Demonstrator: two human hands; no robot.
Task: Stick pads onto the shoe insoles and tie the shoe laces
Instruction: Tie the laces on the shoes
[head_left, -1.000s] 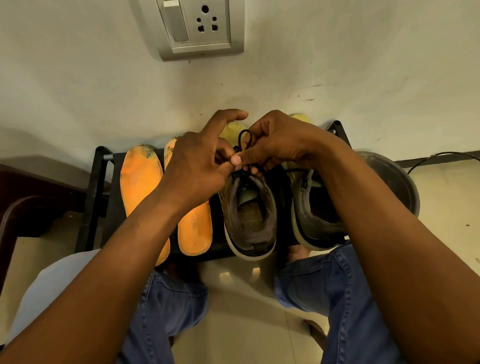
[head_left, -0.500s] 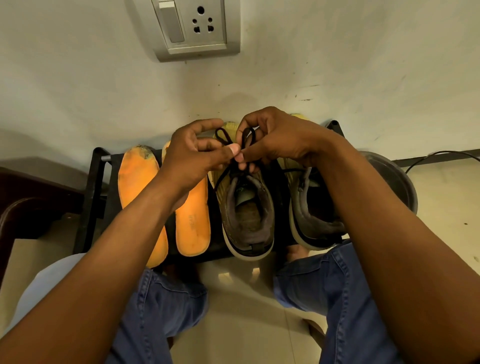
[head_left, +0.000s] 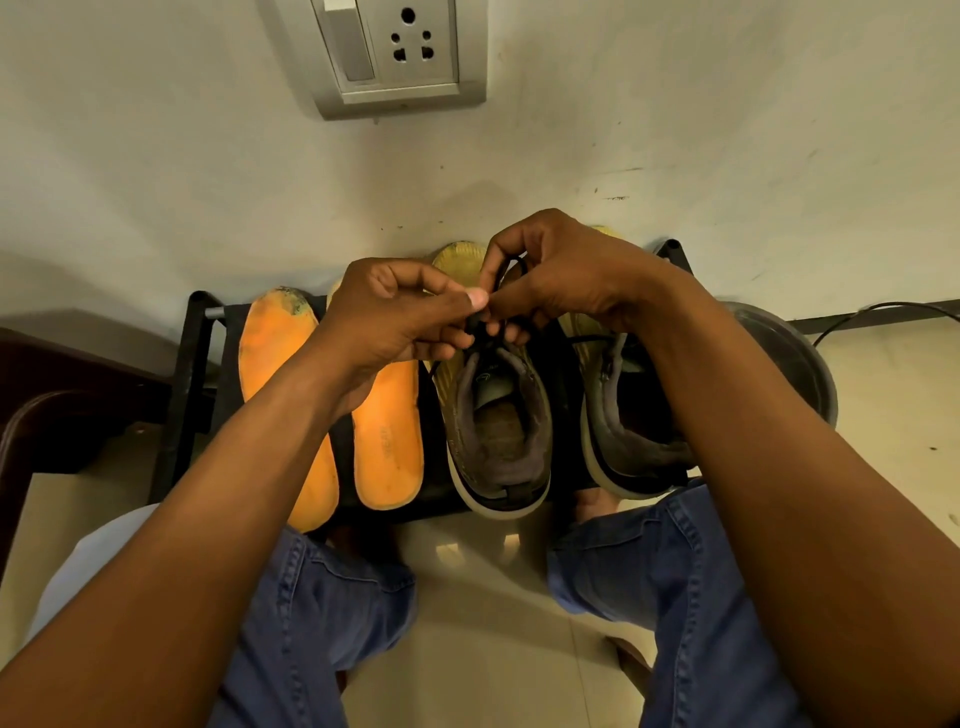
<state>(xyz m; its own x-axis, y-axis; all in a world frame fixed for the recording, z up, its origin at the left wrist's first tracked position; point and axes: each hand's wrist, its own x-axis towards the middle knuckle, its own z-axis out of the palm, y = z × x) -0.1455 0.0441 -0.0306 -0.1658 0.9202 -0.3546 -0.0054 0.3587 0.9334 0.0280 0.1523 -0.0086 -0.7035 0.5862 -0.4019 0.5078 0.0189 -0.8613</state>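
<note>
Single view: head-worn wide-angle camera, facing forward and steeply down from above the person's lap. Close range; both forearms enter from the bottom corners and meet at centre frame. Field covers the rack (head_left: 195, 364) at mid-frame, the wall (head_left: 727, 130) with socket (head_left: 395, 52) at top, and knees and floor (head_left: 493, 649) at bottom. Edges bend with lens distortion. No second view.
</note>
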